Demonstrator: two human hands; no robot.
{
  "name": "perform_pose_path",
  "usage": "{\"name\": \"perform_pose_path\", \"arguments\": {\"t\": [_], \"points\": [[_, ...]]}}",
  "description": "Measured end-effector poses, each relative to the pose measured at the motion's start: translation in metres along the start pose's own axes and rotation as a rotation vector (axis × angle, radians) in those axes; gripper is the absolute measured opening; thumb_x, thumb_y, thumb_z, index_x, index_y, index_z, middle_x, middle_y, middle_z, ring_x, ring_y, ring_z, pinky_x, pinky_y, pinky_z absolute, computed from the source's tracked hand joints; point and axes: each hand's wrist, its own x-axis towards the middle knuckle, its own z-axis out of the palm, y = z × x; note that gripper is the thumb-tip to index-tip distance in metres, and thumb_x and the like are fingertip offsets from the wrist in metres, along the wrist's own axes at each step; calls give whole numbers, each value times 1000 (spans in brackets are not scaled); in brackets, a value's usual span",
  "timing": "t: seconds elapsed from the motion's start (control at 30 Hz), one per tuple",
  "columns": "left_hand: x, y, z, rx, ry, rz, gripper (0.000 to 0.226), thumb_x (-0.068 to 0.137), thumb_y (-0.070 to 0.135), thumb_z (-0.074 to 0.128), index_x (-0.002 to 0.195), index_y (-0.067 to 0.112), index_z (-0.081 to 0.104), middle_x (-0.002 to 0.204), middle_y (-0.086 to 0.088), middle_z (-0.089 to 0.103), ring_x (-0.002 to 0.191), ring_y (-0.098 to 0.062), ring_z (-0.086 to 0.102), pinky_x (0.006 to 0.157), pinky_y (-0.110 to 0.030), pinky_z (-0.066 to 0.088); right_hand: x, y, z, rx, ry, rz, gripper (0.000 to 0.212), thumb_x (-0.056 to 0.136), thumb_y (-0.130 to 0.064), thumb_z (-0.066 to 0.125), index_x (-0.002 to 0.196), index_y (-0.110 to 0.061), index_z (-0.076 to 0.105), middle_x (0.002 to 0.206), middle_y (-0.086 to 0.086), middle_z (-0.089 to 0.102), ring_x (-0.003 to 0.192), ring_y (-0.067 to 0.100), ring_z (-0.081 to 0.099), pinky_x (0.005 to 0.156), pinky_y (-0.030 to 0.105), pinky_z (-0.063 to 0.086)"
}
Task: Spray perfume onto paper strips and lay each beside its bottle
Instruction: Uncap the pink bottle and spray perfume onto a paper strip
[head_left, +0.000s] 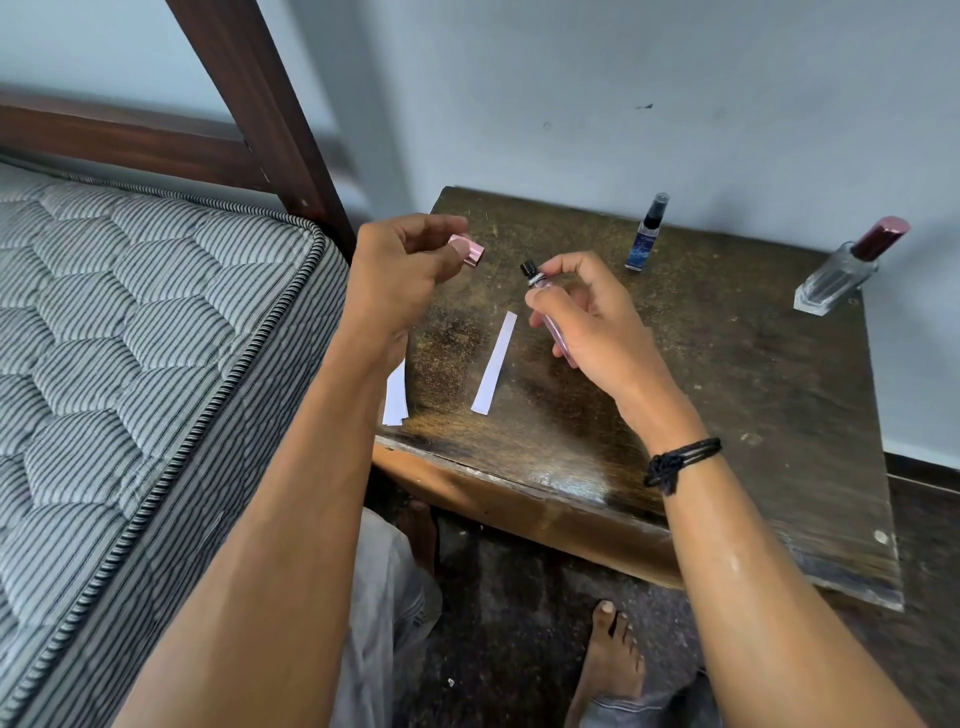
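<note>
Both forearms are stretching fwd over the near-left part of the bench (727, 395). L hand (400, 275) is hovering above the bench's left edge, fingers curled, thumb & fingertips pinching a pink cap (467, 250); R hand (589, 317) is hanging just beside it, not touching, thumb & forefinger gripping a slim pink vial (551, 325) near its neck; the black nozzle (528, 268) is bared & tilting up-left toward the cap; a black cord (680, 460) is circling the R wrist. One paper strip (495, 364) is lying flat on the bench, betw. the hands; a stack of strips (397, 395) is peeking out under the L forearm. A blue bottle (645, 234) & a clear bottle (847, 270) w/ dark red top are standing at the back, well apart.
</note>
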Motion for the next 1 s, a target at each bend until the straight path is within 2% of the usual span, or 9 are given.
{"name": "perform_pose_path", "arguments": {"t": [0.17, 0.47, 0.57, 0.67, 0.83, 1.0], "points": [[-3, 3, 4, -110, -72, -15, 24, 91, -5, 67, 114, -1, 71, 104, -16, 75, 94, -15, 72, 92, -28, 58, 0, -1, 1, -17, -26, 2, 14, 97, -32, 65, 110, -31, 60, 98, 9, 73, 64, -1, 57, 73, 32, 44], [-4, 0, 10, -69, -182, 14, 27, 90, -4, 68, 115, 5, 73, 97, -9, 73, 90, -12, 71, 88, -24, 56, 2, 1, 2, -34, -53, -6, 12, 94, -36, 67, 105, -36, 63, 96, 10, 73, 71, 7, 58, 78, 37, 47], [-5, 1, 11, -58, -200, 11, 25, 89, -4, 68, 113, 4, 73, 94, -10, 72, 84, -10, 70, 82, -20, 55, 2, 2, 2, -39, -54, -4, 12, 93, -37, 68, 104, -37, 63, 98, 11, 73, 72, 6, 59, 80, 35, 47], [-6, 1, 11, -68, -206, -9, 24, 89, -3, 70, 111, 5, 74, 96, -14, 71, 85, -13, 71, 81, -22, 56, 2, 3, 1, -41, -52, -6, 17, 92, -39, 70, 107, -37, 61, 99, 10, 73, 72, 2, 60, 79, 34, 47], [-8, 3, 11, -71, -213, -36, 23, 89, -3, 69, 111, 3, 73, 104, -25, 70, 85, -17, 71, 80, -25, 60, 2, 3, 1, -16, -36, -10, 32, 89, -37, 77, 113, -31, 56, 84, 0, 74, 64, -8, 60, 77, 35, 46], [-10, 5, 12, -65, -228, -57, 24, 90, -3, 69, 113, 0, 71, 95, -11, 69, 80, -14, 71, 74, -23, 60, 1, 3, -1, -10, -27, -6, 42, 88, -35, 81, 117, -20, 55, 70, -14, 71, 56, -9, 58, 66, 26, 45]]}}
